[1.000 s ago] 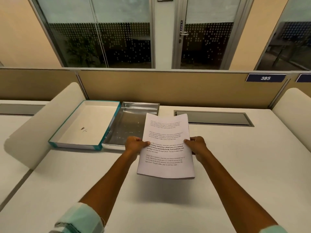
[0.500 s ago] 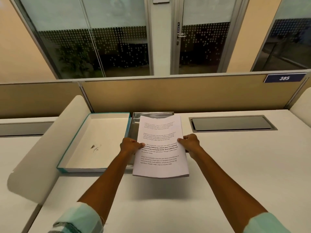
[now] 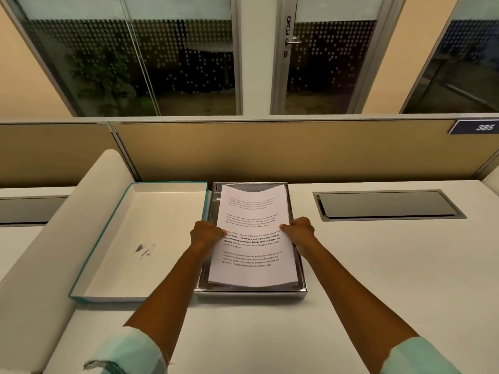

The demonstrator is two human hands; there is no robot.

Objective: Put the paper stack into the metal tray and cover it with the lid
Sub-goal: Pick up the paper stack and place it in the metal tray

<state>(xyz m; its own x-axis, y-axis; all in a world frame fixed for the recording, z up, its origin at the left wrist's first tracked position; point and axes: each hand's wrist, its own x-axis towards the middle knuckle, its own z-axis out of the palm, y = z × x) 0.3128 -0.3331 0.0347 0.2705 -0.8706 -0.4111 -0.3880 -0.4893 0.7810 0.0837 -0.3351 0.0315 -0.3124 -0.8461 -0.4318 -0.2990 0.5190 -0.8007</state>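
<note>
Two hands are at work here, and I see them from above on a big white desk (image 3: 378,279). At the back of the desk runs a tan wall (image 3: 270,149), and behind it I see dark glass windows (image 3: 129,63). On the left side of the desk lies the lid (image 3: 151,238), open side up, white inside with a teal edge. Just to its right sits the metal tray (image 3: 251,291), shiny and square at the corners, and the two look like they touch or nearly touch. The paper stack (image 3: 252,238) is right over the tray, inside its walls, with printed words facing up. Its far end and near end curl a little, so I cannot tell if it lies flat on the bottom. My left hand (image 3: 206,234) is closed on the left edge of the paper, thumb on top. My right hand (image 3: 299,230) pinches the right edge the same way.
</note>
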